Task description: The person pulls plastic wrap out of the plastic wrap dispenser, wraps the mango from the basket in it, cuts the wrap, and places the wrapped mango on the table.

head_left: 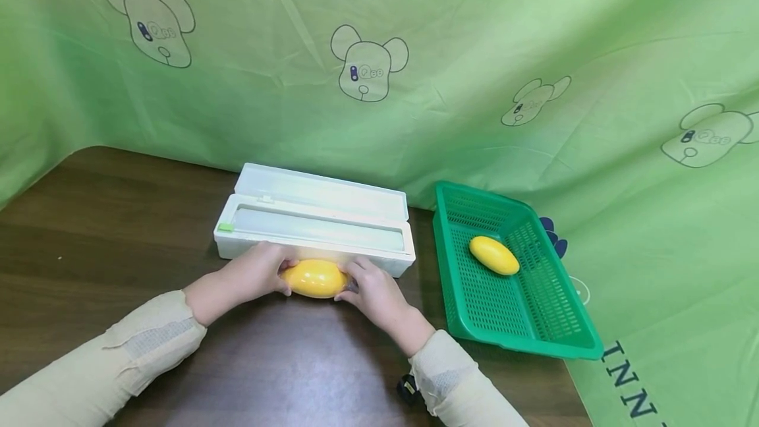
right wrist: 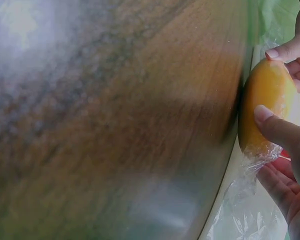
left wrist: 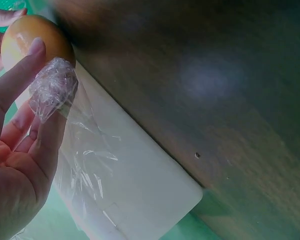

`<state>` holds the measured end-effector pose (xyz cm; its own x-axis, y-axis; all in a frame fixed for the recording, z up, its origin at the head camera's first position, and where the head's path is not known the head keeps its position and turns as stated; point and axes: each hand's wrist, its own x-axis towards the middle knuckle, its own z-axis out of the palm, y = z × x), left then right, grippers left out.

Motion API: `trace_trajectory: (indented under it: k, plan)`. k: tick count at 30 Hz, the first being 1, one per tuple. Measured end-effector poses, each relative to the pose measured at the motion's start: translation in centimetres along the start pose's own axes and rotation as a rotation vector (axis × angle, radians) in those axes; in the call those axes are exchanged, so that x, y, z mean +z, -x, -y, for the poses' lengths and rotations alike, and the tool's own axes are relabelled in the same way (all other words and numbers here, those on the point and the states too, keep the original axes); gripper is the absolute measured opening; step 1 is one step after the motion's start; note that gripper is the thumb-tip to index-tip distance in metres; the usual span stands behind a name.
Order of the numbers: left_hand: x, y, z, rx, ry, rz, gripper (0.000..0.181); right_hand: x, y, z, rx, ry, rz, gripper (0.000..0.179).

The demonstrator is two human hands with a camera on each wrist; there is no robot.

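Observation:
A glossy yellow mango lies sideways between my two hands, close in front of a long white cling film dispenser. My left hand grips its left end, thumb and fingers around it. At the right end, my right hand pinches it between thumb and fingers. Clear cling film is bunched into a crumpled knob at the end by the left hand in the left wrist view. Gathered film also shows by the right hand in the right wrist view. The dispenser's lid stands raised, showing the roll.
To the right, a green plastic basket holds a second yellow mango. A small black object lies beside the right sleeve. Behind the brown wooden table hangs a green printed curtain.

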<state>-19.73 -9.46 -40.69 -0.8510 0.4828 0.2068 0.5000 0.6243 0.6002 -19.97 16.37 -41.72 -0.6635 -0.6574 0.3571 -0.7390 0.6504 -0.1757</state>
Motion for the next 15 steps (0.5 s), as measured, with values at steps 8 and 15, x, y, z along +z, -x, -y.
trace_trajectory:
  k: [8,15]
  plan:
    - [-0.30,0.03,-0.23,-0.019,-0.023,0.022,0.038,-0.50,0.14,0.55,0.031,0.029,0.061,0.050]
    - [-0.58,0.33,-0.57,-0.007,-0.052,0.025,0.039,-0.61,0.07,0.86,0.016,0.057,0.065,0.053]
